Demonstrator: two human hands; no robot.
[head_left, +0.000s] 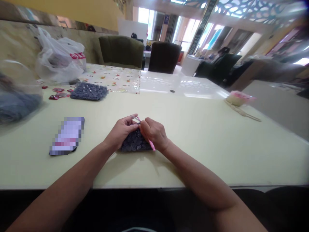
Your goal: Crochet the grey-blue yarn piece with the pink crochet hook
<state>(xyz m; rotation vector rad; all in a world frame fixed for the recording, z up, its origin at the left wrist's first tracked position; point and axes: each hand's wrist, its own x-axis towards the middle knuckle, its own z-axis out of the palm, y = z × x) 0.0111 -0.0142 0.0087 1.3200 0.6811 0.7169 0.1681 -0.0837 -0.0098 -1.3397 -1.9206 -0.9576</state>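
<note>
A dark grey-blue crocheted piece (135,141) with a scaly, petal-like texture is held just above the near middle of the table. My left hand (122,129) is closed on its upper left edge, the thumb pressed on top. Wrapped round a pink crochet hook (152,145) is my right hand (154,131); the hook's handle end sticks out below the palm. Between the two hands the hook's tip meets the piece's top edge, where my fingers partly hide it. Any yarn strand there is too small to make out clearly.
On the pale table (198,141), a phone (69,133) lies left of my hands. Behind it are another grey crocheted piece with pearly beads (89,91), small red packets (59,93), and a white plastic bag (60,59). A clear bag (18,103) sits far left; a pink-and-cream bundle (238,97) with cord lies right.
</note>
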